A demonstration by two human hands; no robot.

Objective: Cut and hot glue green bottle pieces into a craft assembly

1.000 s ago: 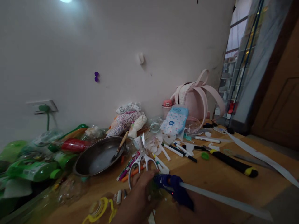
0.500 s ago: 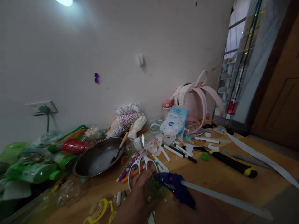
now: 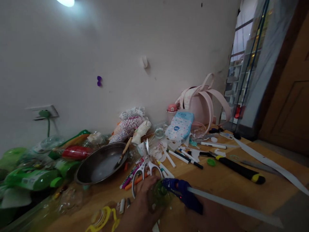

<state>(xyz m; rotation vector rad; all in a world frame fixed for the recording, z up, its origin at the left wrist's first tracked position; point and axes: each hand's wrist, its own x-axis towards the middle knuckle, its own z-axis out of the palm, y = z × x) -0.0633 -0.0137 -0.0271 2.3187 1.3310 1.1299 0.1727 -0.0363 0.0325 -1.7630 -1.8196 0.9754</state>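
At the bottom centre my left hand (image 3: 142, 204) is closed around a small clear green plastic piece (image 3: 160, 193) on the wooden table (image 3: 231, 183). My right hand (image 3: 212, 219) shows only in part at the bottom edge and holds a blue glue gun (image 3: 184, 193), whose nozzle touches the green piece. A white glue stick (image 3: 231, 207) sticks out behind the gun to the right. White-handled scissors (image 3: 146, 164) lie just beyond my left hand.
A metal pan (image 3: 101, 164) with a brush sits left of centre. Coloured markers (image 3: 183, 156), a black and yellow knife (image 3: 238, 169) and a pink backpack (image 3: 205, 103) lie farther back. Green bottles (image 3: 31, 177) crowd the left edge; tape (image 3: 102, 219) lies near the front.
The glue gun has edged slightly right and down, and the green piece under my left hand shows more clearly. The view has shifted a little.
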